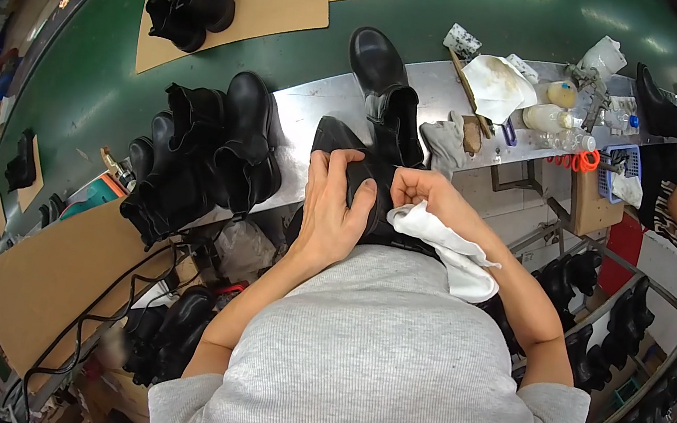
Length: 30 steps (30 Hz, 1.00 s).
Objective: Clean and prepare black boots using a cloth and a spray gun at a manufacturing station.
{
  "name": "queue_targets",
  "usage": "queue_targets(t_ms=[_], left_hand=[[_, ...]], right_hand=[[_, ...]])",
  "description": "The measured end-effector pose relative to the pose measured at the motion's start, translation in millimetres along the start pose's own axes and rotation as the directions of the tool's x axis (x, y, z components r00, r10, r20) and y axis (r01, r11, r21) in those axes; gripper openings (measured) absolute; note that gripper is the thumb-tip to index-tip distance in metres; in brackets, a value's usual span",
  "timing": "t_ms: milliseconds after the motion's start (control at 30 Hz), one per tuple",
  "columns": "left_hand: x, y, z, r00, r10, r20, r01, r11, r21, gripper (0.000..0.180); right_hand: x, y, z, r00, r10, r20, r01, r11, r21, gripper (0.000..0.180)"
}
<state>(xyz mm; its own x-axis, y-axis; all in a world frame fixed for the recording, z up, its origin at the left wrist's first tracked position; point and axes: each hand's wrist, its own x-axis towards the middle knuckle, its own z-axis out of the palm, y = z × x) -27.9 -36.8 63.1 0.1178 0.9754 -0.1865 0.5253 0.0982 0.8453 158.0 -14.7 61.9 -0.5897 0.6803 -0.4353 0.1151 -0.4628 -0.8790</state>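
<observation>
1. Step in hand, my read: close handwork on one black boot [337, 133], held between both hands against the torso, with the cloth kept ready.
2. Left hand [335, 202]: fingers bent over the boot's near side, thumb opposed, clamping it.
3. Right hand [430, 192]: fingers curled in, touching or just beside the boot; white cloth [447, 251] gripped in the palm, tail hanging toward the forearm. Can't tell if fingertips also pinch the boot.
4. Next move calls for a firm left hold and right fingertips free of cloth folds, or the cloth brought flat onto the leather.
5. Edges: metal bench [301, 113] edge runs just beyond both hands. Standing boot [376, 58] directly ahead of right hand, easy to bump.
6. Left of left hand: boot cluster [247, 117], tight. Ahead-right of right hand: grey rag [446, 144], then bottles [548, 118].
7. Best room: toward the torso, or up over the standing boot to the green table [478, 3].
</observation>
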Motion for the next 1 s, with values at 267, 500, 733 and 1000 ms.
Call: queue_targets(t_ms=[267, 500, 733, 1000], left_hand=[[1, 2, -2, 1.0, 0.0, 0.004, 0.0, 1.0, 0.01, 0.037], [2, 0, -2, 1.0, 0.007, -0.005, -0.007, 1.0, -0.026, 0.038], [3, 4, 4, 1.0, 0.007, -0.013, -0.008, 0.997, -0.079, 0.037], [-9, -18, -39, 0.927, -0.369, 0.07, 0.26, 0.495, -0.829, 0.038]], right_hand=[[-1, 1, 2, 1.0, -0.017, -0.026, 0.016, 1.0, -0.009, 0.015], [5, -5, -1, 0.997, 0.03, -0.076, -0.03, 1.0, 0.001, 0.016], [5, -6, -5, 0.94, -0.058, -0.336, -0.018, 0.975, -0.22, 0.009], [-103, 28, -93, 0.645, -0.106, -0.757, 0.472, 0.834, 0.285, 0.024]])
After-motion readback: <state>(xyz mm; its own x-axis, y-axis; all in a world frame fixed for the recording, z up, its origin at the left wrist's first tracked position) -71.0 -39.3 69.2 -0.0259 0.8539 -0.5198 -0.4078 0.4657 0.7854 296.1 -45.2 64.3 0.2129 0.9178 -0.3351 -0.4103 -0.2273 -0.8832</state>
